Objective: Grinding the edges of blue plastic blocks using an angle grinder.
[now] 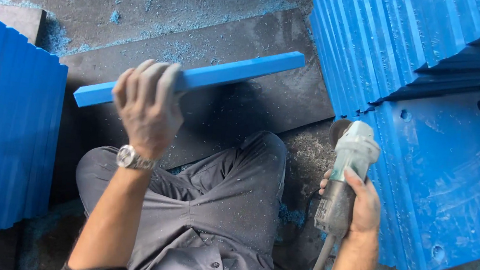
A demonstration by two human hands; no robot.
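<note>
Both hands are gripping something. With my left hand [148, 105], at centre left of the frame, I am holding a long blue plastic bar [198, 77]: fingers are curling over its top edge, knuckles facing me, and the forearm is rising straight up from the bottom of the frame with a wristwatch [131, 158] on the wrist. That bar is slanting from the left up toward the upper middle, hanging above a dark slab [243, 103] on the floor. My right hand [362, 202], at lower right, is wrapping around the grey body of an angle grinder [344, 174], thumb lying along its side; its pale head and disc are pointing up the frame, and its cord is trailing down beside my forearm.

Going by size: a stack of blue ridged plastic pieces [442, 172] is filling the right side, just beside the grinder, and another blue stack [6, 130] is standing along the left edge. My grey trousers [227, 204] are showing between my arms. Blue shavings [116, 17] are dusting the concrete in the upper left.
</note>
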